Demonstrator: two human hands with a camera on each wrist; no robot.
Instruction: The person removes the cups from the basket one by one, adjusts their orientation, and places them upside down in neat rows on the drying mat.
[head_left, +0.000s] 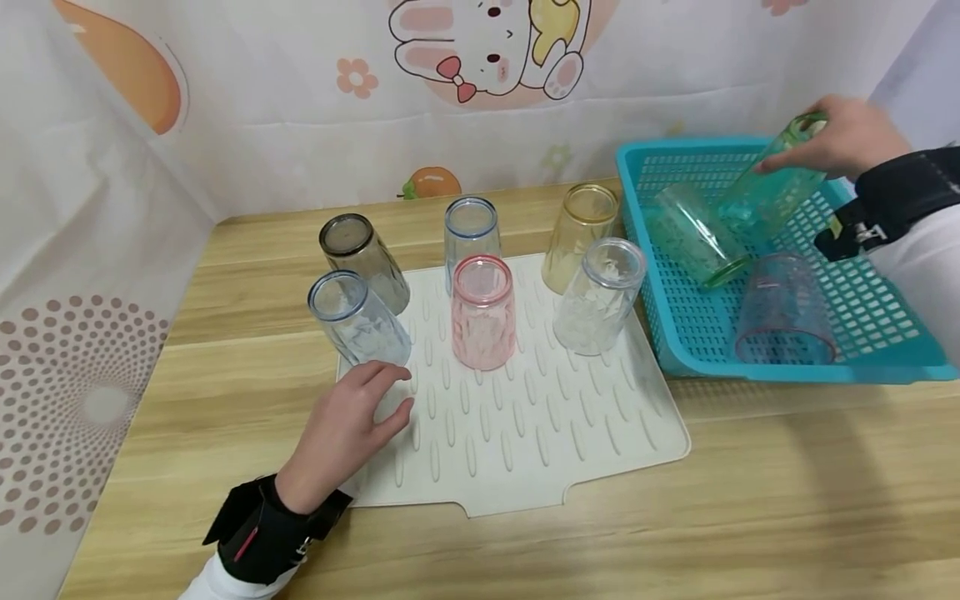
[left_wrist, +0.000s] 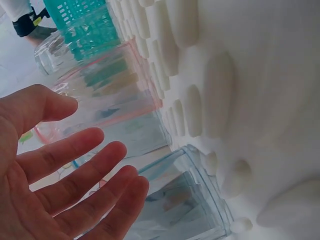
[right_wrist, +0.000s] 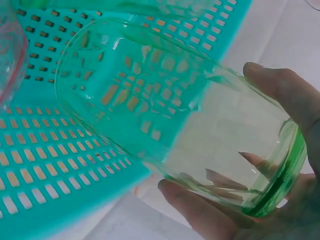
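My right hand (head_left: 851,137) grips a green glass (right_wrist: 180,120) near its thick base, thumb on one side and fingers on the other. That glass is tilted, its mouth pointing down into the turquoise basket (head_left: 671,367). Lying in the basket are another green-tinted glass (head_left: 697,233) and a pink-rimmed glass (head_left: 783,304). My left hand (head_left: 356,429) hovers at the left front of the white drying mat (head_left: 517,458), fingers spread and holding nothing. Just beyond its fingertips stands a blue-rimmed glass (head_left: 363,321), base up; in the left wrist view the fingers overlap it.
Also base up at the mat are a dark grey glass (head_left: 367,262), another blue-rimmed glass (head_left: 471,229), a pink glass (head_left: 483,312), a yellow glass (head_left: 577,237) and a clear glass (head_left: 600,296). A printed white curtain (head_left: 300,158) hangs behind the wooden table (head_left: 247,367).
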